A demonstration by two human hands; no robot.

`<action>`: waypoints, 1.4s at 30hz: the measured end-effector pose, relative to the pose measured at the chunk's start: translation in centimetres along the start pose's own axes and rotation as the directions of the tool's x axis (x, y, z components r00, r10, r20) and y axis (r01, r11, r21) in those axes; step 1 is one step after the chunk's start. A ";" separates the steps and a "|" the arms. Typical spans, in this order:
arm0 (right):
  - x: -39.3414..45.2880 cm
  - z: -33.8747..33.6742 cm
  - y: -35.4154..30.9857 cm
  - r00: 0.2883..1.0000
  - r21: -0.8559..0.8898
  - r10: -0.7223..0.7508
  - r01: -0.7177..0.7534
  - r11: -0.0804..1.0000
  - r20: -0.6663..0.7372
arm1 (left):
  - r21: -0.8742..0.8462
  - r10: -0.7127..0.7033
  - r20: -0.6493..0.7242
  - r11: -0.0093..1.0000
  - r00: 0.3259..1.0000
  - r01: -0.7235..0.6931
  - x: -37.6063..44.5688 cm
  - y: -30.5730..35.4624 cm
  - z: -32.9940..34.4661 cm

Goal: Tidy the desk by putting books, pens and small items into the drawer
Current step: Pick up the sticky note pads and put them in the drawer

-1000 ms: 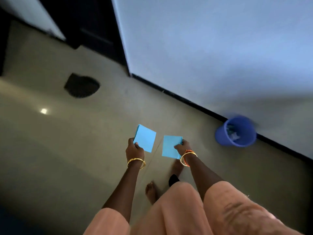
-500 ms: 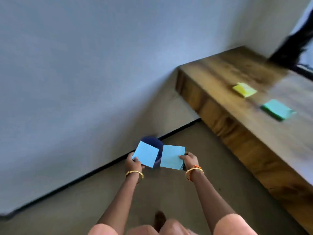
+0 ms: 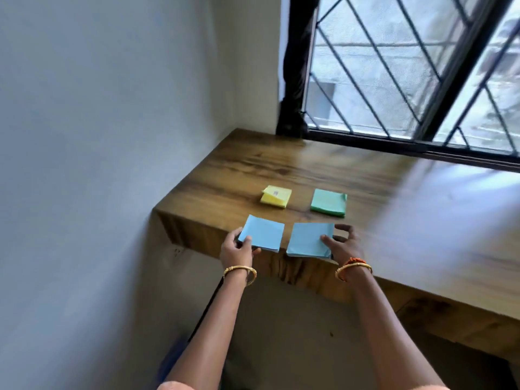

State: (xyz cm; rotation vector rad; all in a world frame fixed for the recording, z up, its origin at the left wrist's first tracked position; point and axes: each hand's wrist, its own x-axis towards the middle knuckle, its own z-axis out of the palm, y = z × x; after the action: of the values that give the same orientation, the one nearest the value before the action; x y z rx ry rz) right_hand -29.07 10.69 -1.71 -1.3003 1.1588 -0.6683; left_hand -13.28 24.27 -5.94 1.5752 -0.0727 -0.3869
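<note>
My left hand (image 3: pixel 237 250) grips a light blue pad of paper (image 3: pixel 264 233) at its near left corner. A second light blue pad (image 3: pixel 308 239) is held in my right hand (image 3: pixel 342 244) by its right edge. Both pads hover side by side over the front left corner of the wooden desk (image 3: pixel 365 192). On the desk just behind them lie a yellow sticky-note pad (image 3: pixel 276 196) and a green sticky-note pad (image 3: pixel 328 202). No drawer shows.
A white wall (image 3: pixel 98 136) closes off the desk's left side. A barred window (image 3: pixel 408 71) runs along the desk's far edge. A blurred blue object (image 3: pixel 176 356) sits on the floor low down between the wall and my left arm.
The view has swung from the floor and a blue bucket up to the desk. Both hands have carried the blue pads forward to the desk's front left corner.
</note>
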 end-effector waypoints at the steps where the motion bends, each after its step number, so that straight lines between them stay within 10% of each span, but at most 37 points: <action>1: 0.9 -0.1 -0.1 0.999 -0.023 0.009 -0.010 1.000 -0.032 | 0.035 -0.012 0.018 0.999 1.000 0.011 0.7 0.2 0.8; 5: 3.8 0.2 -0.2 0.989 -0.292 -0.049 0.006 0.956 -0.140 | 0.301 0.096 0.155 0.943 0.983 -0.139 3.7 1.2 2.9; 8: 3.9 1.1 0.4 0.953 -0.634 -0.195 0.002 0.773 -0.234 | 0.700 0.292 0.296 0.581 0.910 -0.414 4.4 1.7 3.5; 13: 2.9 4.2 3.5 0.941 -0.849 -0.272 -0.030 0.528 -0.203 | 0.697 0.385 0.615 0.144 0.688 -0.703 4.8 0.4 4.3; 25: 6.3 4.4 3.8 0.941 -0.908 -0.307 0.003 0.420 -0.139 | 0.808 0.289 0.491 0.203 0.822 -0.554 6.4 0.5 7.4; 27: 5.8 4.6 3.8 0.853 -0.851 -0.475 0.071 0.520 -0.219 | 0.795 0.307 0.488 0.231 0.817 -0.561 6.7 0.2 7.2; 30: 2.3 4.8 5.2 0.522 -0.709 -0.777 0.393 0.586 -0.352 | 0.703 0.459 0.476 0.314 0.750 -0.638 6.6 -0.4 6.4; 31: 0.5 5.3 6.3 0.527 -0.634 -0.781 0.488 0.600 -0.334 | 0.674 0.504 0.472 0.324 0.724 -0.664 6.5 -0.9 5.7; 33: -2.6 7.5 8.5 0.757 -0.357 -0.560 0.447 0.820 -0.338 | 0.615 0.568 0.497 0.303 0.656 -0.728 6.4 -2.2 3.7; 35: -3.3 10.0 11.2 0.952 0.080 0.050 -0.026 0.996 -0.303 | 0.552 0.597 0.580 0.211 0.553 -0.807 6.7 -4.1 1.2; 38: -1.0 11.8 15.3 0.670 0.612 0.742 -0.598 0.517 0.029 | 0.473 0.563 0.717 0.038 0.410 -0.880 7.6 -6.2 -2.0; 42: 2.4 12.6 15.9 0.724 0.918 0.684 -0.325 0.226 0.088 | 0.443 0.489 0.771 0.049 0.408 -0.895 7.9 -5.5 -3.4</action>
State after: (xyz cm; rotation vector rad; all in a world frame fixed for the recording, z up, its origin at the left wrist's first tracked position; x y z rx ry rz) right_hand -20.17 16.60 -19.10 0.2174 1.1220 -0.8307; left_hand -5.91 25.55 -12.95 2.1021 -1.6691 0.2472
